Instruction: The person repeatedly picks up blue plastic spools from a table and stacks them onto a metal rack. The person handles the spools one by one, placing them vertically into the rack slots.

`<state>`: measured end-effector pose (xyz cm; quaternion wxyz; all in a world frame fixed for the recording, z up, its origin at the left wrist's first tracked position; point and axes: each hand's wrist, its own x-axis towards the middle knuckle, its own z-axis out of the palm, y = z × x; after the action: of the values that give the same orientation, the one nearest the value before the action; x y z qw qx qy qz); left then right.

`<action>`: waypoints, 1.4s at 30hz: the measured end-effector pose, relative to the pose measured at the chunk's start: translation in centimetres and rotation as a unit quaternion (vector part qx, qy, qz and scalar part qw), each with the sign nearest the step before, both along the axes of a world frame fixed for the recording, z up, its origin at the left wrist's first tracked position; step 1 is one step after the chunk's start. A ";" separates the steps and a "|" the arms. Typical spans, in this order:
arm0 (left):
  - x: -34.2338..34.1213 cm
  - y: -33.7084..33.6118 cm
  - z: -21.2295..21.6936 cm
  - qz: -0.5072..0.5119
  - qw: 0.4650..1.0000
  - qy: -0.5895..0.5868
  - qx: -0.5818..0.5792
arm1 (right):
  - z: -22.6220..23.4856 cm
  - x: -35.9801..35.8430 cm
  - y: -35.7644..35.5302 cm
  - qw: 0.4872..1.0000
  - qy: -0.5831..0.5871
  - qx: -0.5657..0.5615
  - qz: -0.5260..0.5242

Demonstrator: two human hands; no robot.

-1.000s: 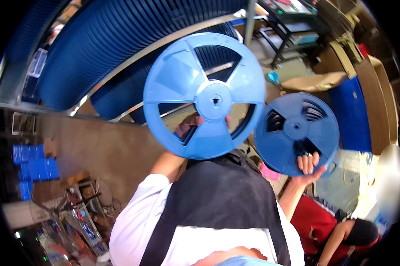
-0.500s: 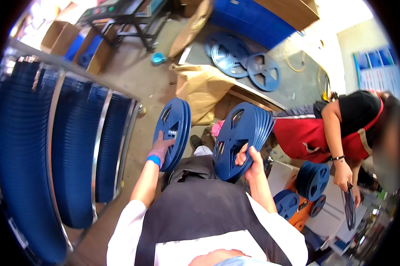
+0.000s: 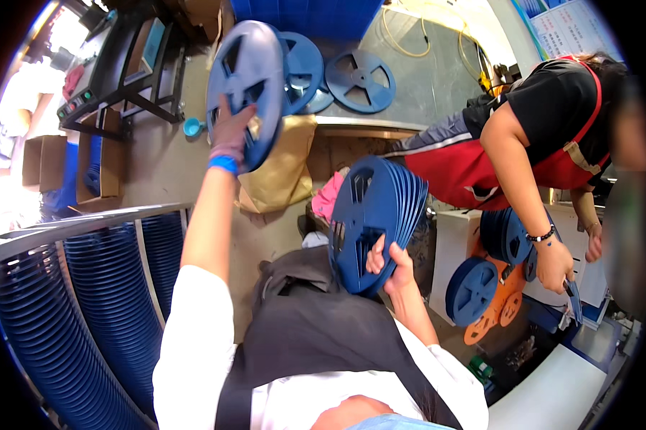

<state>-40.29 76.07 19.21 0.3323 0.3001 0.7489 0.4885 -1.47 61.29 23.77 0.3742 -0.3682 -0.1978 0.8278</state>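
Left hand (image 3: 231,132) now raised higher, clamped on single reel (image 3: 247,89); right hand (image 3: 391,261) still gripping reel stack (image 3: 373,215).

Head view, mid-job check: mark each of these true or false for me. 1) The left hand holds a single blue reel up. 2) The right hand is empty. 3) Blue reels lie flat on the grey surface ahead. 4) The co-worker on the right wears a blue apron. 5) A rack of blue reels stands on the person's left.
1) True: the left hand has its grip on a single blue reel.
2) False: the right hand holds a stack of blue reels.
3) True: flat reels lie there.
4) False: the co-worker's apron is red.
5) True: the rack of reels fills the lower left.
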 end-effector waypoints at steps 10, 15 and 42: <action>-1.4 -31.3 -0.6 0.147 0.737 -0.623 0.219 | 1.5 -5.3 7.8 0.925 0.356 0.068 0.116; 1.8 -37.1 4.7 0.164 0.681 -0.609 0.372 | 3.0 -10.4 8.4 0.882 0.440 0.000 0.170; 14.7 -38.5 5.4 0.151 0.726 -0.538 0.401 | 4.4 -14.1 3.0 0.928 0.015 -0.024 0.372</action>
<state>-25.57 37.54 24.58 0.4497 -0.0245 0.2144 0.8667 -15.57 64.28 28.20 0.0329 -0.2646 -0.2948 0.9176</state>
